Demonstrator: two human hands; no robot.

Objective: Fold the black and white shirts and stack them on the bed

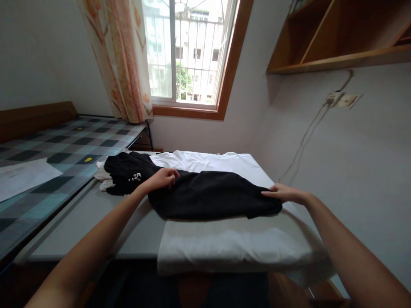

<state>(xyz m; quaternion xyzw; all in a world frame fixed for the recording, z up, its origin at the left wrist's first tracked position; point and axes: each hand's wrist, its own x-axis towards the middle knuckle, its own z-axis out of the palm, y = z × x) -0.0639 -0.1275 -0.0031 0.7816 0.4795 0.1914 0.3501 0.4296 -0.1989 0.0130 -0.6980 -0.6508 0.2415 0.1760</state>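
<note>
A long piece of black clothing [208, 194] lies folded into a strip across a white cloth on the table. At its right end, my right hand [282, 192] is closed on the edge, thumb on top. My left hand [165, 177] is over the garment's upper left part with fingers curled in; whether cloth is pinched between them is hidden. Just left of that hand, another bunched black garment [123, 171] with a small white print lies partly over some pale cloth [104, 182].
The white cloth [221, 244] hangs over the front edge of the pale table [77, 235]. To the left stands a bed with a checked mattress [96, 137] and a sheet of paper [25, 175]. A wall socket [343, 99] with a cord and a wooden shelf [340, 60] are at right.
</note>
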